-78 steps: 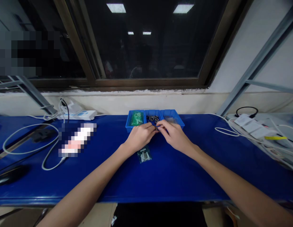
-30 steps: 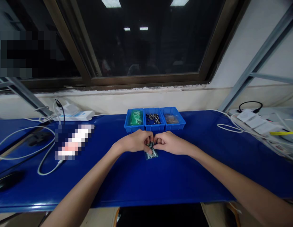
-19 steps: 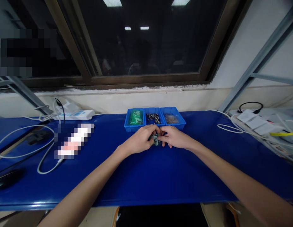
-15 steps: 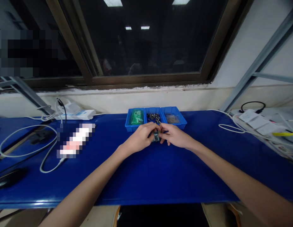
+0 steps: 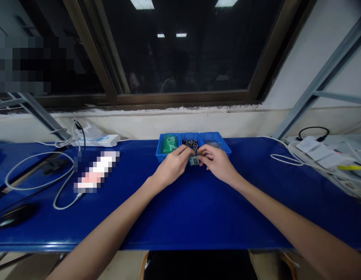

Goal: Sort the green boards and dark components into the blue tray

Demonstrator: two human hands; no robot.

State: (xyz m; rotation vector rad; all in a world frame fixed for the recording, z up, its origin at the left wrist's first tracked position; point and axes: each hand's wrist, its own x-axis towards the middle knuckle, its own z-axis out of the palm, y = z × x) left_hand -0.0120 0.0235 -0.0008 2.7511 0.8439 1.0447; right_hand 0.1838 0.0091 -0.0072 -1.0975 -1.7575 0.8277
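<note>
Two hands (image 5: 172, 167), one packet (image 5: 193, 161), three blue bins (image 5: 161, 153)

No readable text, labels or numbers; white cards (image 5: 316, 154) and small packet (image 5: 193, 161) too blurred to read.

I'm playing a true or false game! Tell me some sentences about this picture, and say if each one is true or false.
1. The left hand and the right hand hold a small green piece between them. True.
2. The blue tray has five compartments. False: it has three.
3. The green items are in the tray's left compartment. True.
4. The computer mouse sits at the right end of the blue table. False: it sits at the left end.
</note>
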